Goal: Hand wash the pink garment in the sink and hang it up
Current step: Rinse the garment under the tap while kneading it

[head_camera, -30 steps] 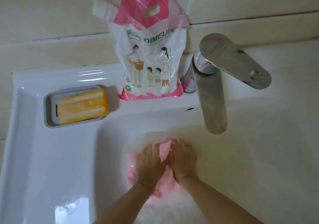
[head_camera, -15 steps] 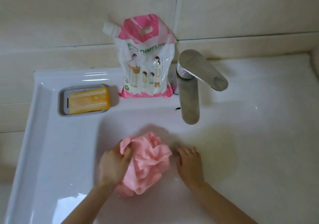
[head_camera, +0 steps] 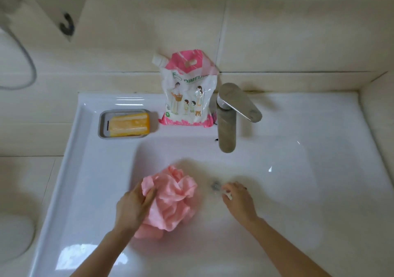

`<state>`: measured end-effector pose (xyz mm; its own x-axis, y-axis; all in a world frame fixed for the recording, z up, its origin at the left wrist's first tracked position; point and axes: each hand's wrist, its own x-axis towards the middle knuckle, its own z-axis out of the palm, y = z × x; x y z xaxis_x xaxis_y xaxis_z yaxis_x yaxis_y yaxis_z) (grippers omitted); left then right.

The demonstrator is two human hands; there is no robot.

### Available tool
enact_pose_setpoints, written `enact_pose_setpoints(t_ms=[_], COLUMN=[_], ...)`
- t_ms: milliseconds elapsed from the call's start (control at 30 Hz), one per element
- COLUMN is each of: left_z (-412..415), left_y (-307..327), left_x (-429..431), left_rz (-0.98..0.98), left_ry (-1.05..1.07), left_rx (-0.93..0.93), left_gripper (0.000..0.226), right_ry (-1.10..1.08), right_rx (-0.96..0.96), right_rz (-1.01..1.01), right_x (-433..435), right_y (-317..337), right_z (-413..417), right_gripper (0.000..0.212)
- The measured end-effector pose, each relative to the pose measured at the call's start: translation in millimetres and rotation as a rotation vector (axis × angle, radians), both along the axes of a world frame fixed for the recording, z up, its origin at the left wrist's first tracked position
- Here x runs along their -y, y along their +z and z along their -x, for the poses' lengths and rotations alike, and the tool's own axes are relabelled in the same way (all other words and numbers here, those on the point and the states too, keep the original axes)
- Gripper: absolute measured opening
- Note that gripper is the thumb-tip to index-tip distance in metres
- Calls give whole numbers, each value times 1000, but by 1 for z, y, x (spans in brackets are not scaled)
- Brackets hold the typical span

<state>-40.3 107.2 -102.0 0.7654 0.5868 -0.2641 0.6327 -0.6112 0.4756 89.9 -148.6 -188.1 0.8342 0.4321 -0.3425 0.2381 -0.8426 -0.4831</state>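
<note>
The pink garment (head_camera: pixel 172 200) is bunched into a wet ball at the left of the white sink basin (head_camera: pixel 298 170). My left hand (head_camera: pixel 133 207) grips its left side, thumb and fingers curled into the cloth. My right hand (head_camera: pixel 237 200) is apart from the garment, down in the cloudy water, with its fingertips at the metal drain plug (head_camera: pixel 215 184). Whether the fingers hold the plug is unclear.
A chrome tap (head_camera: pixel 227 125) juts over the basin from the back ledge. Beside it stands a pink-and-white detergent pouch (head_camera: pixel 188 93). A grey dish with a yellow soap bar (head_camera: pixel 128 124) sits further left. A dark wall hook (head_camera: pixel 67 25) is at upper left.
Both hands pressed the garment under water; then my left hand lifted it up and left. My right hand let go and moved right to the drain. The camera has pulled back.
</note>
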Motion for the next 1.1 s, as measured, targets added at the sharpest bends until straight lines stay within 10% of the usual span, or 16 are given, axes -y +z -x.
enact_pose_setpoints(t_ms=[367, 1100], left_z=[-7, 8], left_y=[1, -10], left_x=[-5, 1], left_rz=[37, 116], left_ry=[-233, -85], left_rx=[-359, -318], left_gripper=[83, 72], right_ry=[-175, -222], right_rx=[-218, -22], right_rz=[116, 161], right_x=[66, -38], right_y=[47, -25], right_z=[50, 5], right_gripper=[22, 24])
